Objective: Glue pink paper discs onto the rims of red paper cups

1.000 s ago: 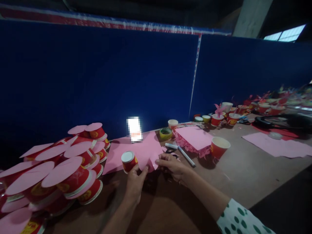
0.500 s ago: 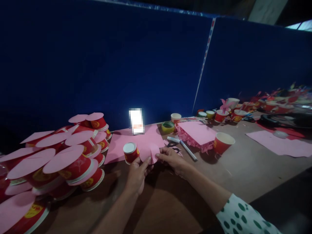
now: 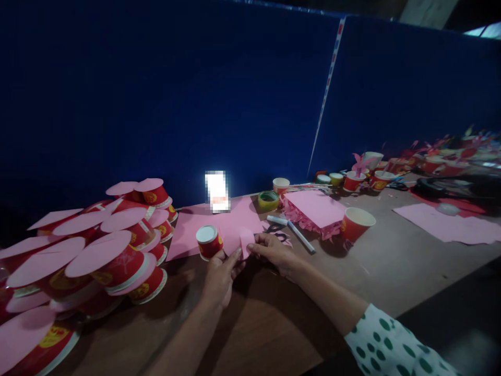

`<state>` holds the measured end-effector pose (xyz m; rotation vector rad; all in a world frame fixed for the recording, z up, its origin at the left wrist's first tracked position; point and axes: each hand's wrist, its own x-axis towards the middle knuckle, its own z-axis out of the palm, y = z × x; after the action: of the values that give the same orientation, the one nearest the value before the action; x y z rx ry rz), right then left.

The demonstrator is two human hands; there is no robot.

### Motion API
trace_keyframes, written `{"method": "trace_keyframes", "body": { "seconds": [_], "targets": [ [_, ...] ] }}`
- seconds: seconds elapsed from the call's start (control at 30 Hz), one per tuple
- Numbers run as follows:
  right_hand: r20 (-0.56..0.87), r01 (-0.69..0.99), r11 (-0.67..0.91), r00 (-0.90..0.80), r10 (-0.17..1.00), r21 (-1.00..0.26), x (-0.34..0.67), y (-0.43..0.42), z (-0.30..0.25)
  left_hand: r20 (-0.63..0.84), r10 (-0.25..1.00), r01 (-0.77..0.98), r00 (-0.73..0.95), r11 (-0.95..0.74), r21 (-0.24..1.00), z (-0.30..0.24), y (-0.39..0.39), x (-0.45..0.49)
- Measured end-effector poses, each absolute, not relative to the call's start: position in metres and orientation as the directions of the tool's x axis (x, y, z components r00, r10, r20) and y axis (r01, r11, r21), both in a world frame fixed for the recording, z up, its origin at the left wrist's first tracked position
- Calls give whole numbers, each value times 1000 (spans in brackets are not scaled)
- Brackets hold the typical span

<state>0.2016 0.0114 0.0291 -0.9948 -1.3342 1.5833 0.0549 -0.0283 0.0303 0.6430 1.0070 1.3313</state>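
Between my two hands is a pink paper disc [image 3: 234, 239] with its right side curled up into a flap. My left hand [image 3: 221, 274] pinches the disc's lower edge between thumb and fingers. With its fingertips closed on the curled part, my right hand [image 3: 274, 255] holds the other side. A red paper cup [image 3: 209, 244] stands upside down just left of the disc. Under and behind them lies a large pink paper sheet [image 3: 188, 230]. Black-handled scissors [image 3: 278, 237] and a white marker [image 3: 301, 237] lie beyond my right hand.
Upside-down red cups topped with pink discs [image 3: 97, 253] crowd the left side. A tape roll [image 3: 268, 200], a stack of pink paper [image 3: 315, 209] and a tilted red cup [image 3: 356, 225] are at right. A bright pixelated screen [image 3: 217, 190] leans against the blue partition [image 3: 176, 94].
The whole view has shifted slightly, with things sitting a little higher and further left. Both hands keep their hold on the pink disc, whose curled flap looks a bit more upright.
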Motion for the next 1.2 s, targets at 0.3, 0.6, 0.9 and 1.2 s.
{"method": "trace_keyframes", "body": {
  "seconds": [0.3,0.6,0.9,1.2],
  "targets": [
    [-26,-96,-63,-350,936,-993,201,12,29,-217,974,-469,-60,164,868,34,-29,57],
    [-17,-94,-56,-372,928,-994,201,13,26,-186,982,-505,-26,147,851,33,-29,57],
    [-87,-51,-115,-382,920,-992,202,7,32,-177,982,-505,-70,118,855,35,-30,58],
    [-38,-88,-88,-460,887,-992,199,7,28,-99,990,-468,-97,43,883,30,-29,59]
  ]
}}
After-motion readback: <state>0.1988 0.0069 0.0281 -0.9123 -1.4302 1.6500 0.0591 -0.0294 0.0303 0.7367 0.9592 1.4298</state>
